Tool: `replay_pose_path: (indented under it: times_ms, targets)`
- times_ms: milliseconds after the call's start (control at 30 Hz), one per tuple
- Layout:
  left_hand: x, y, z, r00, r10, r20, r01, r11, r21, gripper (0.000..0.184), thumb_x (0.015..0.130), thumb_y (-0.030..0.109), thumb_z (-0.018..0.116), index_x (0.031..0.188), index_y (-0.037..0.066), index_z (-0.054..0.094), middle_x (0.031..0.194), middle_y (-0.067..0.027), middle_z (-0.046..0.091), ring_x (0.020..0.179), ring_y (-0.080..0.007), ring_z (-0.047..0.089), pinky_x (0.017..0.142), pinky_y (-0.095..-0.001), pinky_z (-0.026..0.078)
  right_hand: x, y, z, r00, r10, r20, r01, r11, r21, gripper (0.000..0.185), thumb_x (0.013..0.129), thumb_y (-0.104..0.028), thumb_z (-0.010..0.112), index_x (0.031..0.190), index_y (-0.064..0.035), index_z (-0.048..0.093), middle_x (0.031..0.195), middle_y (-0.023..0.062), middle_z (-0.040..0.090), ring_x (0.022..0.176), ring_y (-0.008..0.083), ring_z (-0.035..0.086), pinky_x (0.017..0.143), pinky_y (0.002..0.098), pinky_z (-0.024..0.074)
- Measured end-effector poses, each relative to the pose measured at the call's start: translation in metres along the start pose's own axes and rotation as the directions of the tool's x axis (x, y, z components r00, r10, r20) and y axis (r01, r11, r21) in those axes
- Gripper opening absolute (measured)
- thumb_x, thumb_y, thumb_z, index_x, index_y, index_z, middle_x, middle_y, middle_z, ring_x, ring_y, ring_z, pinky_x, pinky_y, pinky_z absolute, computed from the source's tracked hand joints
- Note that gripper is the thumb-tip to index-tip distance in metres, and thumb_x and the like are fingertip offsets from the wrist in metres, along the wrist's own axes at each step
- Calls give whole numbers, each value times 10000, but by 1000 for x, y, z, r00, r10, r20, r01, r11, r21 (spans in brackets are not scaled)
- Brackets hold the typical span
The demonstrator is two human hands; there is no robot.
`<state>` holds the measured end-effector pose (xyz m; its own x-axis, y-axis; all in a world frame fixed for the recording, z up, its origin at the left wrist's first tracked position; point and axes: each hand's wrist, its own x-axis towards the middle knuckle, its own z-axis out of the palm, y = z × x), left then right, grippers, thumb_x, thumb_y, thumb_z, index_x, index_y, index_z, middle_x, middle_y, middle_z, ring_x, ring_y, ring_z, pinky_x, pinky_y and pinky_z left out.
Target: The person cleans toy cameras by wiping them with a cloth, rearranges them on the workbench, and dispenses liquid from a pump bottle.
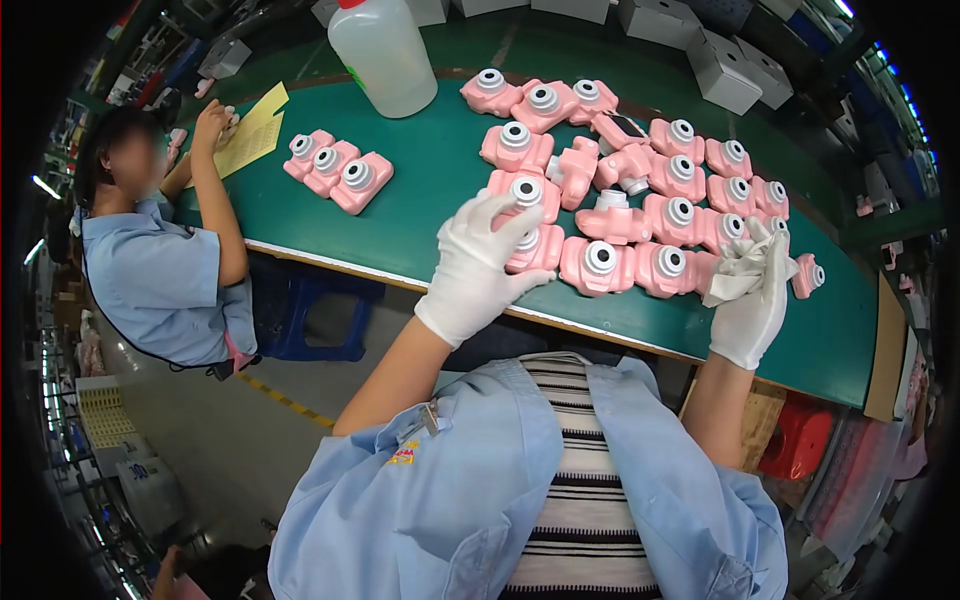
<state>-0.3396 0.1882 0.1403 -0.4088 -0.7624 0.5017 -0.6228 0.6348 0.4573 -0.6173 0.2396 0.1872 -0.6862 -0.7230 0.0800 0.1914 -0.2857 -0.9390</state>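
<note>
Both of my hands wear white gloves. My left hand reaches over the near left edge of a group of pink toy cameras, its fingers spread around a pink camera and touching the one behind it. My right hand is at the group's right side, closed on a crumpled white cloth. Several pink cameras with white lens rings, such as this one, lie close together on the green table. One camera sits just right of my right hand.
Three pink cameras lie farther left. Behind them stands a translucent bottle with a red cap. A co-worker sits at the left by a yellow sheet. White boxes are beyond the table; a blue stool is below.
</note>
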Motion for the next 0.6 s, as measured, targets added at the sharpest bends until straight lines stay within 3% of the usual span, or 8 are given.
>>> replay_pose_path:
  times_ms: [100,133,433,600]
  targets:
    - [-2,1,8,999,-30,26,32,998,-58,558,556,214,866,1048,116,623,990,-100,580,900,-320,588,782,-434,483,-8,-4,14,998,1,58,1,1000,-27,389,1012,-318,469,1109,37,596,902,84,621,759,136,606,703,273,515]
    - [-2,3,12,998,-18,-52,16,999,-33,507,564,214,866,993,104,620,930,-87,584,821,-304,593,706,-425,480,-8,-1,15,996,-15,87,19,999,-43,392,1016,-315,459,1111,40,597,906,89,623,762,137,606,703,273,515]
    - [-18,-30,-17,955,-218,-202,255,949,184,508,587,240,870,1000,75,624,899,-116,594,819,-303,594,700,-416,488,-7,21,4,970,-80,230,106,989,-102,365,1046,-241,376,1228,10,570,1043,136,632,796,166,615,713,277,519]
    - [-18,-74,-33,907,-225,-355,352,869,348,479,644,290,840,1025,71,648,943,-117,620,859,-307,603,756,-427,493,-7,22,1,964,-59,260,109,977,-185,362,1048,-230,371,1245,8,560,1058,137,629,797,170,615,705,276,526]
